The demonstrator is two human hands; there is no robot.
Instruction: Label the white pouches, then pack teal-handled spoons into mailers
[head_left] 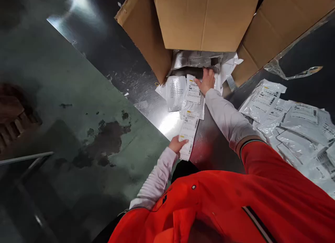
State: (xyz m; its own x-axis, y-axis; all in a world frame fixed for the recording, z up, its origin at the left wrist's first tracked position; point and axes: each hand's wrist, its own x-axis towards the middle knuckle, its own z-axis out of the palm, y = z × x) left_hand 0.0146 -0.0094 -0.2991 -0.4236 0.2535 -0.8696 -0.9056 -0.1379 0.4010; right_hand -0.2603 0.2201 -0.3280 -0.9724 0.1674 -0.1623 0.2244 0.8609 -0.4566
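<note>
Pinching a packet (190, 126) by its side, the left grip (177, 145) leaves most print uncovered; the right grip (206, 82), fingers apart, lies over others by the box (201, 23).

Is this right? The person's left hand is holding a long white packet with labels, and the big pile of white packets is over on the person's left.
Not quite: the head view shows the pile of white packets on the person's right. The left hand does hold a long white packet.

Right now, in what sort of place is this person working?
Probably a parcel-sorting area: white plastic mailers with printed labels, a large open brown cardboard box, and a shiny dark metal table suggest it.
</note>
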